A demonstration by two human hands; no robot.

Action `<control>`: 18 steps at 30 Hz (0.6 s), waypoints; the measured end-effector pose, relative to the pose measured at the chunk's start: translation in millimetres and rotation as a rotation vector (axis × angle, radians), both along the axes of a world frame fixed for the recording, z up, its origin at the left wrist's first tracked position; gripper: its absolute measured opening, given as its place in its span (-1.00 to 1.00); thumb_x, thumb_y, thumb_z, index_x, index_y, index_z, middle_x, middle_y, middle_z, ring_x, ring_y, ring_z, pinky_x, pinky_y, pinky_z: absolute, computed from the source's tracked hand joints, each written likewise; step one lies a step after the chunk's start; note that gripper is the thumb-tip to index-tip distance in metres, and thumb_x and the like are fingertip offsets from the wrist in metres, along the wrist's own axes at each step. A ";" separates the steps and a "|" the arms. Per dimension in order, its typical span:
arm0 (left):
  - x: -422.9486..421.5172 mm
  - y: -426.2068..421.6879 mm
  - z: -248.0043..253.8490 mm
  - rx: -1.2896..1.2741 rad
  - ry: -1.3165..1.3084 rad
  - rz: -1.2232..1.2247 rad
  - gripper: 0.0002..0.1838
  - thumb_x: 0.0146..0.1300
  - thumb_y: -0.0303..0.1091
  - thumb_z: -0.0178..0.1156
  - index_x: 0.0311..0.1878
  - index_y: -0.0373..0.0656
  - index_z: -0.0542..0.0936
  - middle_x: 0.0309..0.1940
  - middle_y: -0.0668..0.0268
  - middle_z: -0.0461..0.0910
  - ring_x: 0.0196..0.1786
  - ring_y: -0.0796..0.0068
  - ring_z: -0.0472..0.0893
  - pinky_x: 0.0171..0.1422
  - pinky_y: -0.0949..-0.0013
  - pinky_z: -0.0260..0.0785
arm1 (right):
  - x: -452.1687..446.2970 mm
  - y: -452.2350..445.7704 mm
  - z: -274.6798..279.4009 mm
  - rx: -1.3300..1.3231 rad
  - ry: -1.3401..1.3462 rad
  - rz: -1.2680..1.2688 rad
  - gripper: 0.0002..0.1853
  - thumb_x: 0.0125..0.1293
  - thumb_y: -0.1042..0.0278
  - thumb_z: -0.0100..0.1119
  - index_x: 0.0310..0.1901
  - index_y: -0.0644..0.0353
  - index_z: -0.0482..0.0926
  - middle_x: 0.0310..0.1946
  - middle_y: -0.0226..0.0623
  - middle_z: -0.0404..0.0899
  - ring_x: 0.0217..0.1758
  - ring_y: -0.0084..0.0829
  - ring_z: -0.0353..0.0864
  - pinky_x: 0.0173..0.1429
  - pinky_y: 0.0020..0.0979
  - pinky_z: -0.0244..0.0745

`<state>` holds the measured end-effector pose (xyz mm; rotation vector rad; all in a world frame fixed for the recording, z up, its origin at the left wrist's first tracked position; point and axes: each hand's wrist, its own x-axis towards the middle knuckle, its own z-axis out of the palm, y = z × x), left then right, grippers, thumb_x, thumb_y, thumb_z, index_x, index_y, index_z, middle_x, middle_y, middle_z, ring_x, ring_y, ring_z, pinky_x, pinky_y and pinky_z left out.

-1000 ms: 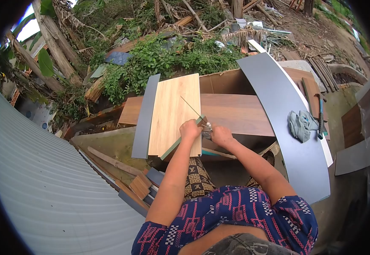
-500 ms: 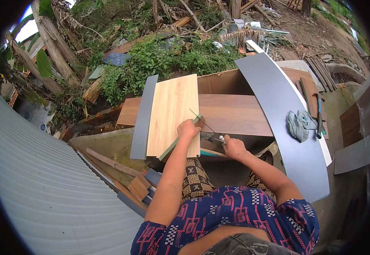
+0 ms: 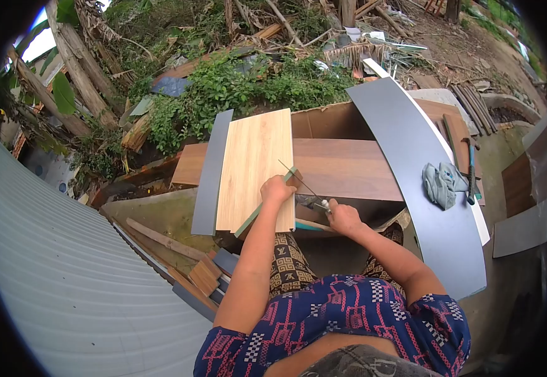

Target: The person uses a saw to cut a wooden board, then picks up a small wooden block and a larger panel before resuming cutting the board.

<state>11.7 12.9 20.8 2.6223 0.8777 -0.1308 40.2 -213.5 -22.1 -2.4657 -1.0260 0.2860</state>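
Note:
My left hand (image 3: 276, 190) grips a narrow green-edged strip (image 3: 248, 221) that lies slantwise over a light wooden board (image 3: 254, 151). To its right, my right hand (image 3: 344, 217) is closed round the pale handle of a thin-bladed tool (image 3: 311, 188), which looks like a saw. The blade crosses the strip's upper end, just beyond my left fingers. Under the light board runs a brown plank (image 3: 349, 166), and a narrow grey board (image 3: 213, 176) lies along the light board's left side.
A long grey panel (image 3: 424, 182) at the right bears a crumpled grey cloth (image 3: 442, 185) and a hammer (image 3: 472, 169). Wood offcuts (image 3: 205, 274) lie at the lower left beside corrugated sheeting (image 3: 66, 270). Plants and debris are behind.
Since a second ago, my right hand has drawn back to the right and slightly down with the tool, so less blade extends past the strip. My left hand stays on the strip.

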 end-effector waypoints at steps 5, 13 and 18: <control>-1.6 -0.6 -0.8 -0.003 -0.016 0.001 -0.53 -0.09 -0.06 0.37 -0.19 -0.22 0.62 -0.19 0.07 0.64 -0.05 0.15 0.61 0.06 0.22 0.43 | -4.5 -27.2 -0.6 -0.020 -0.014 -0.007 -0.79 0.19 0.33 0.03 -0.26 0.28 0.33 -0.54 0.05 0.57 -0.39 0.05 0.61 -0.28 0.00 0.49; -2.2 -5.5 -4.7 0.049 -0.039 -0.011 -0.56 -0.09 -0.07 0.37 -0.19 -0.19 0.63 -0.21 0.07 0.64 -0.06 0.16 0.61 0.04 0.21 0.43 | 17.6 51.1 20.5 -0.013 0.036 0.007 -0.76 0.16 0.39 -0.03 -0.17 0.32 0.48 -0.37 0.11 0.60 -0.22 0.03 0.62 -0.13 -0.03 0.50; 0.1 -4.7 -0.7 0.019 0.003 0.005 -0.56 -0.08 -0.07 0.37 -0.19 -0.18 0.64 -0.20 0.07 0.64 -0.06 0.16 0.61 0.04 0.21 0.44 | 25.9 74.7 18.1 0.014 0.055 0.003 -0.76 0.16 0.37 -0.01 -0.18 0.31 0.51 -0.34 0.11 0.60 -0.19 0.03 0.61 -0.11 -0.04 0.50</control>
